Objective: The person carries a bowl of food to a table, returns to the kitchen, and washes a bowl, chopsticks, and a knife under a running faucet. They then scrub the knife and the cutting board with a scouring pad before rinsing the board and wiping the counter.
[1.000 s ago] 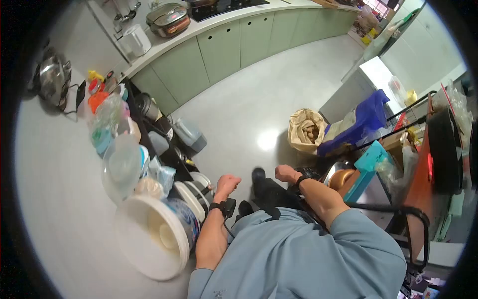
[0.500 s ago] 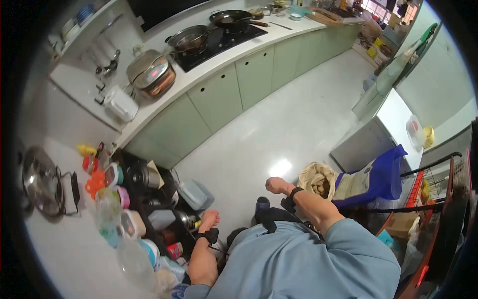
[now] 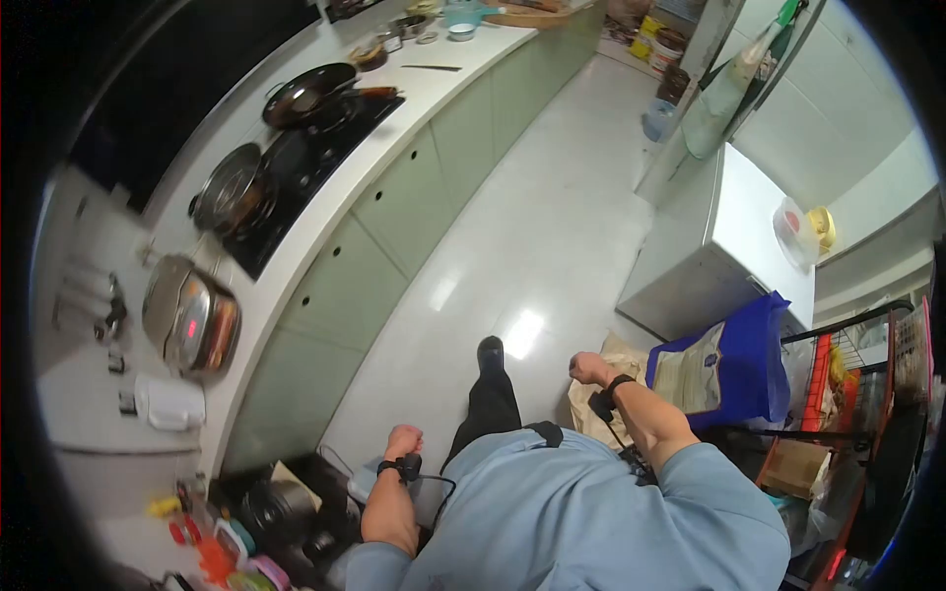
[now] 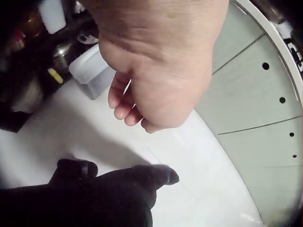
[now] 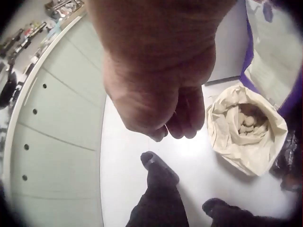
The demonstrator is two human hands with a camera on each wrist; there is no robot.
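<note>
My left hand [image 3: 404, 441] hangs beside my body with fingers loosely curled and holds nothing. In the left wrist view, a translucent plastic container [image 4: 90, 71] shows on the floor past its fingers. My right hand [image 3: 592, 368] hangs in front of my hip, also loosely curled around nothing. Behind it stands a paper bag [image 3: 591, 404], partly covered by my forearm. The right wrist view looks into this bag, where several round, brownish, potato-like things [image 5: 248, 122] lie, apart from my fingers. A blue bag [image 3: 761, 360] stands next to the paper bag.
Green cabinets [image 3: 360, 246] curve along the left under a counter with a stove [image 3: 286, 163], pans and an electric cooker [image 3: 202, 320]. A white-topped cabinet [image 3: 754, 222] stands at the right, near a cluttered rack [image 3: 828, 394]. Jars and pots fill the lower left.
The view has swung right and along the floor, so the counter and stove now fill the left. One foot has stepped forward. Both hands swing with the body and pick up nothing.
</note>
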